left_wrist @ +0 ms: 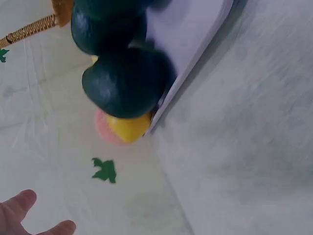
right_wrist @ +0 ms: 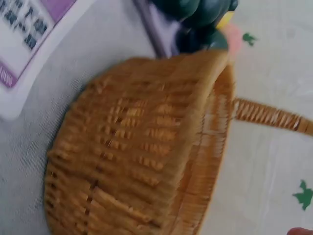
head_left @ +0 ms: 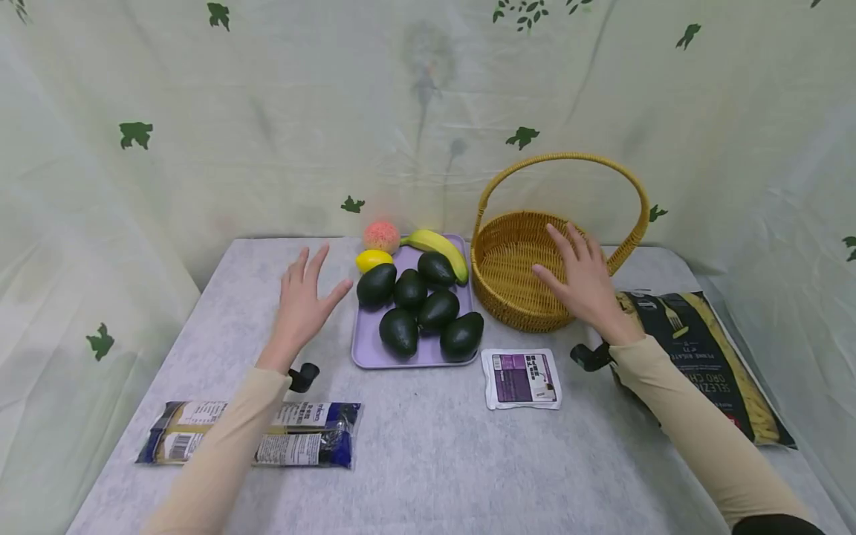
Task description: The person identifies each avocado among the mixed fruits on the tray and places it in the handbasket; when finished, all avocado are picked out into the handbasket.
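My left hand [head_left: 300, 305] is held out with fingers spread, just left of a lilac tray [head_left: 374, 357], and holds nothing. Several dark green avocados [head_left: 399, 332] lie on the tray, with a banana [head_left: 435, 245] behind them. At the tray's back left corner are a yellow lemon [head_left: 373, 260] and a pink peach [head_left: 382, 237]. Fingers apart and holding nothing, my right hand [head_left: 583, 282] overlaps the right side of a wicker basket [head_left: 518, 316] in the head view. In the right wrist view the basket wall [right_wrist: 122, 142] fills the middle; only a fingertip shows.
A white and purple packet [head_left: 521, 379] lies in front of the basket. Under my left forearm is a long blue-ended pasta packet [head_left: 307, 435]. A large black pasta bag [head_left: 709, 364] lies at the right, partly behind my right arm. The basket's tall handle [head_left: 562, 157] arches upward.
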The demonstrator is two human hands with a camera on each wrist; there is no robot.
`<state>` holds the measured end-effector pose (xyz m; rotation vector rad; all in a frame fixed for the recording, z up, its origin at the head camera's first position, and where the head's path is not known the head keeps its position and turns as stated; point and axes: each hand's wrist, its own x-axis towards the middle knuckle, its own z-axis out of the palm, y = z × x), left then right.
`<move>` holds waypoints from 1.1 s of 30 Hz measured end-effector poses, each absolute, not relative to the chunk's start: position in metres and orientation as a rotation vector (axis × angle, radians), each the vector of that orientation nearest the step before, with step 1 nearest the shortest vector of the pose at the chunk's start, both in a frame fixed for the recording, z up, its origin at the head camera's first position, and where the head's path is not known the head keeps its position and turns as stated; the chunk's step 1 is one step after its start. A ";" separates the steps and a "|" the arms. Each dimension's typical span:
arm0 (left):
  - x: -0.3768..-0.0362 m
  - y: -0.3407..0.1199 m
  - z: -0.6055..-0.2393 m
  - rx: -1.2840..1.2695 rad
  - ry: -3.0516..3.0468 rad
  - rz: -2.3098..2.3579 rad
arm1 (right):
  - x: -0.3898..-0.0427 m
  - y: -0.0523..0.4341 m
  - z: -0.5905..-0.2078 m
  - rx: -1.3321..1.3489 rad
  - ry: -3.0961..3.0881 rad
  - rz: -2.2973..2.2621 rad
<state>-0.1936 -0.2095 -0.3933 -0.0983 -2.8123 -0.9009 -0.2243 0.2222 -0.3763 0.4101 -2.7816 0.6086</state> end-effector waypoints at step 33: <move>-0.182 -0.208 -0.447 -0.478 -3.198 -1.221 | -0.180 0.168 -0.385 0.853 -2.920 1.900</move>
